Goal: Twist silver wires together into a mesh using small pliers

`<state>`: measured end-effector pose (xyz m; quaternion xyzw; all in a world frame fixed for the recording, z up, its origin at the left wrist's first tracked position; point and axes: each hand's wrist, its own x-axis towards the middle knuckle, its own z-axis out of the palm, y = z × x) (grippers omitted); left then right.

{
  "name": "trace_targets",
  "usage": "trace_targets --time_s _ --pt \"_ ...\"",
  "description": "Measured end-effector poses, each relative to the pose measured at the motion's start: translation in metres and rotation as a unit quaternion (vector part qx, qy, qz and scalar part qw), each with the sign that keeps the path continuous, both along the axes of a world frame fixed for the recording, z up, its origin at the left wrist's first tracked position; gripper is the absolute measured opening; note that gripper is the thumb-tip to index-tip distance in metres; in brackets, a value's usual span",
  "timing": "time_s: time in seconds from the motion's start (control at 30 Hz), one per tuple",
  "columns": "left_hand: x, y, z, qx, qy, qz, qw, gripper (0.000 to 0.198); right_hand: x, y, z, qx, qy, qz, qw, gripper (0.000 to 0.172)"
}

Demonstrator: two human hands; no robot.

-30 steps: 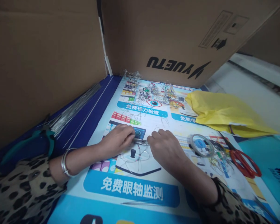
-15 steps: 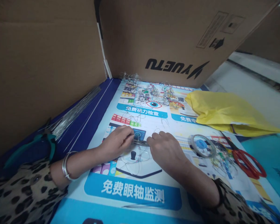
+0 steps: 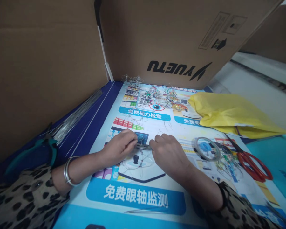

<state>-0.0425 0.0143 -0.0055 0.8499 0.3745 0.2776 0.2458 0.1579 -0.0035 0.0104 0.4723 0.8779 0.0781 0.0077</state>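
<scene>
My right hand (image 3: 168, 152) is closed around a slim grey metal tool that looks like small pliers (image 3: 145, 146); most of it is hidden in the fist. The tool's tip points left to my left hand (image 3: 121, 146), whose thumb and fingers pinch together at it, apparently on thin wire. Below the tool, fine wire (image 3: 141, 167) with small dark beads curves in loops over the printed sheet (image 3: 143, 178). The exact grip point at the left fingertips is too small to make out.
Teal-handled pliers (image 3: 53, 146) and a bundle of straight wires (image 3: 73, 117) lie left. Tangled beaded wire (image 3: 157, 93) sits at the back by a cardboard wall (image 3: 162, 38). Rightward are a clear tape roll (image 3: 207, 149), red scissors (image 3: 255, 167) and a yellow bag (image 3: 233, 111).
Both hands hold nearly the same pose and place. The wire loops below the tool have shifted slightly.
</scene>
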Motion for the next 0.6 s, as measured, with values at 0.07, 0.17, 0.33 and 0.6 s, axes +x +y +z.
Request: trace_targets --time_s 0.07,0.17,0.33,0.6 --pt "-0.0002 0.0003 -0.0002 0.004 -0.003 -0.007 1.0 0.018 0.0002 0.0004 0.0009 -0.004 0.001 0.001 1.0 0.01" --pt "-0.0006 0.0007 -0.0004 0.002 -0.008 -0.009 1.0 0.019 0.0003 0.0007 0.0019 -0.008 0.001 0.002 1.0 0.01" --pt "-0.0016 0.0008 -0.0008 0.001 -0.008 -0.014 1.0 0.019 -0.0002 0.0 0.0013 -0.003 0.002 0.0 1.0 0.012" --pt "-0.003 0.0009 -0.0033 0.009 -0.001 -0.026 1.0 0.017 0.0004 -0.0002 0.0031 0.002 0.0 0.005 1.0 0.015"
